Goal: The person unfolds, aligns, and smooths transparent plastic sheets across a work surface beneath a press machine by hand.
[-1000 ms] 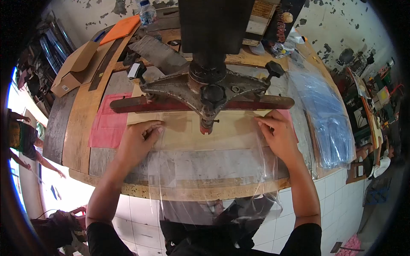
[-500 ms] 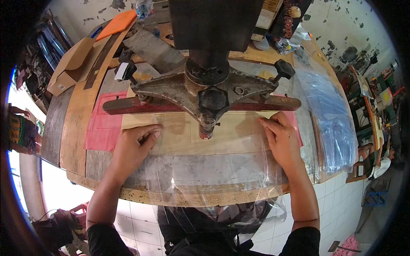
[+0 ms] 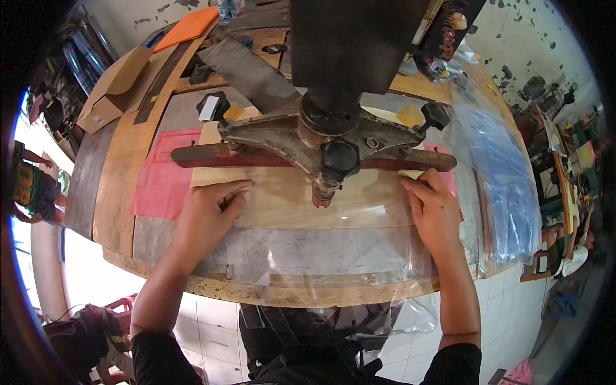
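"Below the press [image 3: 328, 119], is the clear film [image 3: 321, 250] already spread?"
"Yes; left hand [image 3: 208, 212] and right hand [image 3: 436, 215] pinch its sides; the end away from the press (rather wrinkled) hangs loose."

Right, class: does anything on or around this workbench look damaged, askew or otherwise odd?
The wall at right looks damaged, its paint flaked into dark patches. The grey strip lies slantwise behind the press, out of line with the bench boards. Nothing looks spilled.

Press [image 3: 330, 125] further right in view, person [image 3: 31, 186] at left edge less outstretched.
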A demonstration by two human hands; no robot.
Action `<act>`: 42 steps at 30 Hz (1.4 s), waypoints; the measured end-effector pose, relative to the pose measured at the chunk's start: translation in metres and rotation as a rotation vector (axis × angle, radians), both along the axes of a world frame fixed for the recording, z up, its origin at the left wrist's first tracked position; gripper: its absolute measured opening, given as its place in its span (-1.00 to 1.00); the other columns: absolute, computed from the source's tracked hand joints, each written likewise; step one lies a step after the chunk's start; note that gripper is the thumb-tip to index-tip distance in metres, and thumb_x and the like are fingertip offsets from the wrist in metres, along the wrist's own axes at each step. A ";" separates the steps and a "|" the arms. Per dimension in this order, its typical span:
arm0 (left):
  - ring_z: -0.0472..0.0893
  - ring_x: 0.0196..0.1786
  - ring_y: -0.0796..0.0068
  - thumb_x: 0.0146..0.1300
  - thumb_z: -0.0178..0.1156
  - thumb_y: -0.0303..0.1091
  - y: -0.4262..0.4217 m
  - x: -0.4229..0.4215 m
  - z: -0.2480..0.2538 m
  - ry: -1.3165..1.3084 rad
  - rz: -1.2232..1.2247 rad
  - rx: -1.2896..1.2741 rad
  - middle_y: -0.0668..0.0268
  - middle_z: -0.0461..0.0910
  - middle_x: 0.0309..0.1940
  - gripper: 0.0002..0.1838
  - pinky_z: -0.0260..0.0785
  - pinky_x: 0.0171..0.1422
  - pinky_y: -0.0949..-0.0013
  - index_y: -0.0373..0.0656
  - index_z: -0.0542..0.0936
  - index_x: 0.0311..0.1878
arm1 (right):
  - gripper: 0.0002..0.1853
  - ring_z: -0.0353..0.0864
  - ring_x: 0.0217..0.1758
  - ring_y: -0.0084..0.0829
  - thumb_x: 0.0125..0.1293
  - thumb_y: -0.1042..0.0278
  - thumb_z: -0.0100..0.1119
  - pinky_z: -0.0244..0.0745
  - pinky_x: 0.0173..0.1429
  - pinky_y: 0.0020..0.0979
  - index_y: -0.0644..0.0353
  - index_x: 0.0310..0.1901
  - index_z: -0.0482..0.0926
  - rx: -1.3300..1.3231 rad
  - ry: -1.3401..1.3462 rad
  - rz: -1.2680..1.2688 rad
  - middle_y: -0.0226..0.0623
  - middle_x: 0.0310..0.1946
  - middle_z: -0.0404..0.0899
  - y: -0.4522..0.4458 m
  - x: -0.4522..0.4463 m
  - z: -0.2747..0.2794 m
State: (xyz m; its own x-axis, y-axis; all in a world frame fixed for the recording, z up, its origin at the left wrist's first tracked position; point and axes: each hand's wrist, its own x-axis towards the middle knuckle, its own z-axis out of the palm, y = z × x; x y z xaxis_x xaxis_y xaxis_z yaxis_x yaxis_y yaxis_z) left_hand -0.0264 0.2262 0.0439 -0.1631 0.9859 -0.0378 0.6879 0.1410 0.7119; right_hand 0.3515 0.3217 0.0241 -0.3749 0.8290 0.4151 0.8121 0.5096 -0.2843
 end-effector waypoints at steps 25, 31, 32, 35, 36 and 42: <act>0.76 -0.17 0.32 0.50 0.33 -0.30 0.005 -0.014 -0.022 0.064 -0.084 0.181 0.07 0.82 -0.15 -0.69 0.57 0.01 0.23 -0.22 0.75 0.20 | -0.80 0.70 -0.23 -0.19 0.42 0.52 0.34 0.59 -0.13 -0.17 0.16 0.00 0.84 -0.053 0.021 -0.036 -0.21 -0.23 0.59 -0.003 -0.006 0.004; 0.75 -0.16 0.38 0.47 0.36 -0.34 0.005 -0.011 -0.013 0.037 -0.042 0.067 0.06 0.81 -0.11 -0.70 0.57 -0.01 0.27 -0.23 0.75 0.18 | -0.79 0.69 -0.22 -0.17 0.39 0.52 0.34 0.58 -0.13 -0.16 0.15 0.00 0.84 -0.023 0.033 -0.016 -0.21 -0.23 0.59 -0.001 -0.002 -0.002; 0.74 -0.17 0.41 0.46 0.37 -0.35 0.006 -0.011 -0.013 0.046 -0.042 0.052 0.07 0.82 -0.11 -0.70 0.56 -0.02 0.28 -0.23 0.76 0.18 | -0.79 0.69 -0.22 -0.17 0.39 0.52 0.34 0.58 -0.13 -0.16 0.15 0.00 0.84 -0.023 0.032 -0.018 -0.21 -0.23 0.59 -0.001 -0.002 -0.003; 0.73 -0.20 0.40 0.44 0.38 -0.35 0.005 -0.011 -0.019 0.022 -0.045 0.100 0.07 0.82 -0.12 -0.70 0.57 -0.02 0.28 -0.23 0.76 0.16 | -0.78 0.69 -0.21 -0.17 0.38 0.52 0.33 0.58 -0.13 -0.16 0.13 0.00 0.84 0.024 0.004 -0.006 -0.21 -0.23 0.58 0.000 -0.002 -0.002; 0.73 -0.20 0.40 0.44 0.38 -0.35 0.005 -0.011 -0.018 0.015 -0.052 0.104 0.07 0.82 -0.12 -0.70 0.57 -0.02 0.28 -0.23 0.76 0.16 | -0.78 0.69 -0.21 -0.17 0.39 0.52 0.33 0.58 -0.13 -0.16 0.12 -0.01 0.84 0.032 0.002 0.006 -0.21 -0.23 0.58 0.000 -0.003 -0.002; 0.68 -0.23 0.42 0.44 0.38 -0.34 0.004 -0.004 -0.010 0.060 -0.019 0.055 0.06 0.81 -0.11 -0.71 0.56 -0.01 0.30 -0.23 0.77 0.15 | -0.80 0.69 -0.19 -0.13 0.38 0.48 0.35 0.61 -0.11 -0.12 0.09 -0.03 0.85 0.067 -0.023 -0.007 -0.22 -0.22 0.56 0.000 0.000 -0.005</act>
